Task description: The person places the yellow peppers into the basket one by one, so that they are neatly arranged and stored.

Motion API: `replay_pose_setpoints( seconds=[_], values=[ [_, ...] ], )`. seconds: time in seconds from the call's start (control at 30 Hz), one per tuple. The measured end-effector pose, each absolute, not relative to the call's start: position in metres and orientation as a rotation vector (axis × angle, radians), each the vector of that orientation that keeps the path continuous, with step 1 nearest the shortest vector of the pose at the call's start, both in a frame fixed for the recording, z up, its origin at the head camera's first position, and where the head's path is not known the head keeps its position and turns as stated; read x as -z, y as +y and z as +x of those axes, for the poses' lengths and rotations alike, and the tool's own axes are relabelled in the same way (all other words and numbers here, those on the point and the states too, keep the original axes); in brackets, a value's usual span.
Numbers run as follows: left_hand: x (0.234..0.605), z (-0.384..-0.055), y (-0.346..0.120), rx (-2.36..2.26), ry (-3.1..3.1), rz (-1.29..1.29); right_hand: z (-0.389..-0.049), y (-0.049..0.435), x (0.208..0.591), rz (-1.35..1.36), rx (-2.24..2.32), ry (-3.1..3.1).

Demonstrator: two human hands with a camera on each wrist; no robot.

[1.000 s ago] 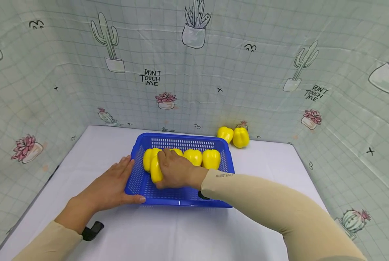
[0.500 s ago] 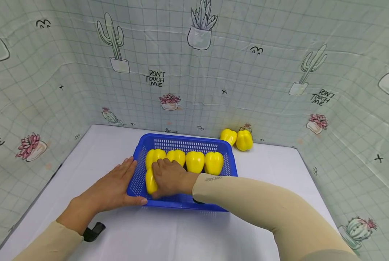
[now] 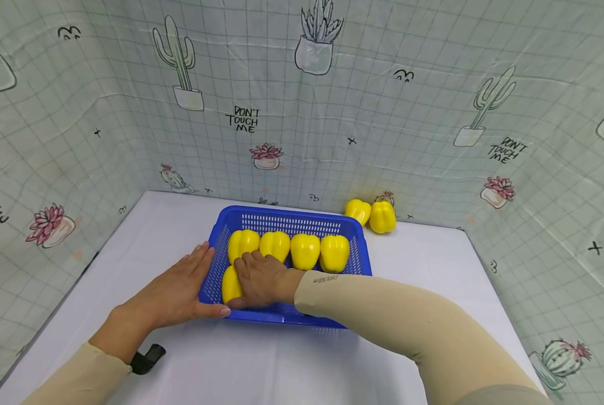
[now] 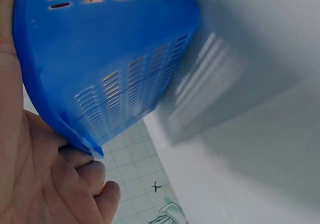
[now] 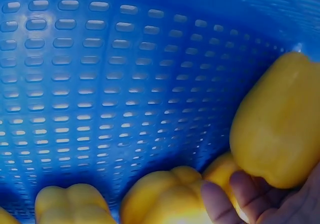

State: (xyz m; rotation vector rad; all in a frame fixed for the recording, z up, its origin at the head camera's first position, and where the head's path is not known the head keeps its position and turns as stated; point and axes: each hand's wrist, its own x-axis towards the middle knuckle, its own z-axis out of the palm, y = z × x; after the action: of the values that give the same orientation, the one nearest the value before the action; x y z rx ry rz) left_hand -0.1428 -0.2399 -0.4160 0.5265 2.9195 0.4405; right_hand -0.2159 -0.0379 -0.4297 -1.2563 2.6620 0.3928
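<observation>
In the head view a blue perforated plastic basket (image 3: 302, 319) stands on the white table. My left hand (image 3: 172, 289) lies along its left corner with the fingers straight against the side and the thumb on the front rim. The left wrist view shows that hand's fingertips right at the basket's rim (image 4: 37, 86). My right hand (image 3: 260, 280) grips a yellow bell pepper (image 3: 231, 284) low in the front left corner, and its fingers partly cover it. Up close, the right wrist view shows the gripped bell pepper (image 5: 280, 124) above the fingertips (image 5: 219, 201).
Behind my right hand several yellow bell peppers (image 3: 305, 251) stand in a row along the basket's back wall. Two more, one of them the bell pepper (image 3: 383, 217), sit on the table beyond the back right corner. A patterned cloth (image 3: 291, 124) hangs behind the table.
My right hand has moved the bell pepper left and toward the front, away from the back row and down into the front left corner. My left hand has stayed at the basket's corner.
</observation>
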Motion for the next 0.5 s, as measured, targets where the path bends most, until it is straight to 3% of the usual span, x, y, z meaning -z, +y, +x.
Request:
replay_pose_setpoints(
  seconds=[0.5],
  values=[
    [0.4169, -0.1420, -0.2387, -0.457, 2.913, 0.520, -0.2188, -0.0304, 0.4255, -1.266, -0.194, 2.595]
  ],
)
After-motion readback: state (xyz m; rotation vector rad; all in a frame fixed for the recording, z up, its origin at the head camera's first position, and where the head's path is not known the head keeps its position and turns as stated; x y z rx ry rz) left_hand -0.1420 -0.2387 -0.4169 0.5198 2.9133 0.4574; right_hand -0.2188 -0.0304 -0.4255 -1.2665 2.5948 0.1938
